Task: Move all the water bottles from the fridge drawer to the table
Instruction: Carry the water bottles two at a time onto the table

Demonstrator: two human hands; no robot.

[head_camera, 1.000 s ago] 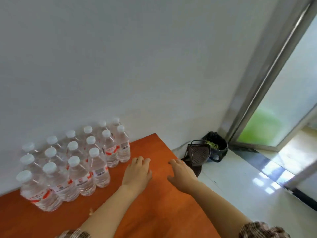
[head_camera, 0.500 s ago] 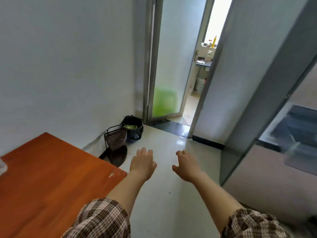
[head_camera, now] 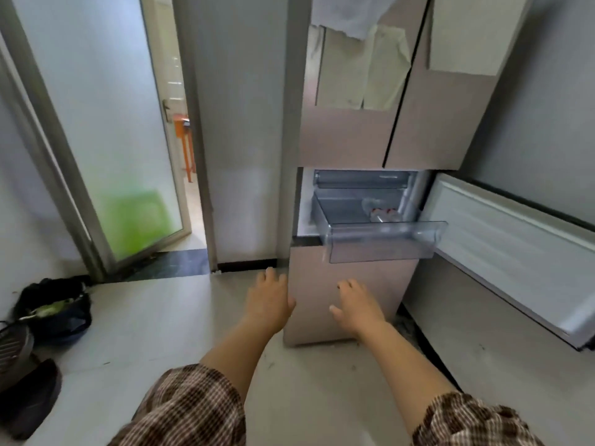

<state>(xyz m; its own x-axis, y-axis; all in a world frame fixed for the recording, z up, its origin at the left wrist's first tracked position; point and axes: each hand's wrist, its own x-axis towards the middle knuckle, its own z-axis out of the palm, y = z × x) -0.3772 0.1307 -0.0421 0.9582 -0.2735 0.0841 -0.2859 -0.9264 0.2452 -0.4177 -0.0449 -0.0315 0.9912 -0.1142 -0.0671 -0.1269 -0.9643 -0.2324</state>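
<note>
A beige fridge [head_camera: 351,136] stands ahead with its clear plastic drawer [head_camera: 383,241] pulled out. Lying bottles [head_camera: 381,214] with red labels show in the drawer's right rear part; their number is unclear. My left hand [head_camera: 269,300] and my right hand [head_camera: 357,305] are stretched forward, palms down, fingers relaxed and holding nothing. Both hover in front of the fridge's lower panel, below the drawer. The table is out of view.
The open fridge door [head_camera: 508,249] juts out at the right at drawer height. A black bin bag [head_camera: 54,307] and a dark dustpan [head_camera: 19,349] sit on the floor at the left. A glass door [head_camera: 106,130] and a doorway lie left of the fridge.
The view has swung right, from the orange table with its standing bottles, past the doorway, to the fridge. Both hands stayed stretched out and holding nothing throughout.
</note>
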